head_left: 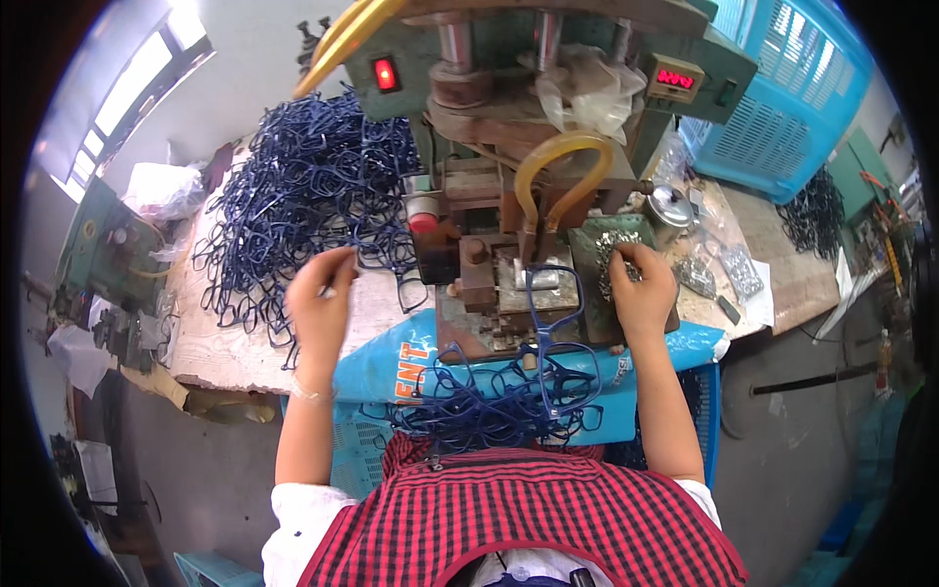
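My left hand (pixel 321 298) hangs over the near edge of a large heap of dark blue eyeglass frames (pixel 313 176), slightly blurred. Its fingers are curved and apart from the thumb, with nothing visible between them. My right hand (pixel 643 292) is at a green metal tray (pixel 599 326) of small metal parts (pixel 608 256); thumb and fingertips are pinched together, and what they hold is too small to make out. Between my hands, one blue eyeglass frame (pixel 544 338) rests on the metal fixture (pixel 536 293) of a press, its other end hanging over the front.
The green press (pixel 469 122) stands ahead, with a yellow hose (pixel 567 147) looping down and a red button (pixel 423 217). More blue frames (pixel 460 406) lie near my lap on a blue plastic sheet (pixel 381 367). Right: a lidded metal pot (pixel 670 207), bagged parts (pixel 740 272), a blue crate (pixel 768 127).
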`<state>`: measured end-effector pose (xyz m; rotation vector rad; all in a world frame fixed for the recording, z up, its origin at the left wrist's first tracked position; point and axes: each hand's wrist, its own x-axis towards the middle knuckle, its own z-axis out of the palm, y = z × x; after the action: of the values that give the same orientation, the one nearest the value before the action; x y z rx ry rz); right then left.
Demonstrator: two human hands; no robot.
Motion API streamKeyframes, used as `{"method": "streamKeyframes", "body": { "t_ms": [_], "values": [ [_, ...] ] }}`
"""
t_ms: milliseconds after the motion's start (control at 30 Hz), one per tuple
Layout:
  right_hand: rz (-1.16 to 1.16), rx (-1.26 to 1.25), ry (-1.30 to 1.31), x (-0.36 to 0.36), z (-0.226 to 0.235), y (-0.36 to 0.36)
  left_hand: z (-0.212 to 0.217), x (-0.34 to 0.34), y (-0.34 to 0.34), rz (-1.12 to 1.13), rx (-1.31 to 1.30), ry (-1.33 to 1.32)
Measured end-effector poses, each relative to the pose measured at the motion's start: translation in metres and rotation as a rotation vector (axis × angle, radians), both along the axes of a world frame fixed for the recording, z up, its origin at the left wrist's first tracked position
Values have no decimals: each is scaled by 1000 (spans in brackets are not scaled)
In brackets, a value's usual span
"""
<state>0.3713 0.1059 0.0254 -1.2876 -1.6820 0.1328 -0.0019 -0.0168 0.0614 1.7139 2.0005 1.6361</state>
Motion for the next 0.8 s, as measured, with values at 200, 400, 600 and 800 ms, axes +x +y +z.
{"method": "streamKeyframes", "body": {
  "t_ms": [200, 400, 600, 800],
  "values": [
    [52, -174, 199, 1, -2, -7, -96, -28, 51, 197, -399, 738],
    [76, -389, 375, 29, 16, -36, -105, -55, 25, 227, -245, 452],
    [506, -407, 351, -36, 91, -31, -73, -31, 15, -136, -195, -665],
    [535, -432, 562, -60, 79, -36, -43, 9, 2, -245, -149, -773]
  ]
}}
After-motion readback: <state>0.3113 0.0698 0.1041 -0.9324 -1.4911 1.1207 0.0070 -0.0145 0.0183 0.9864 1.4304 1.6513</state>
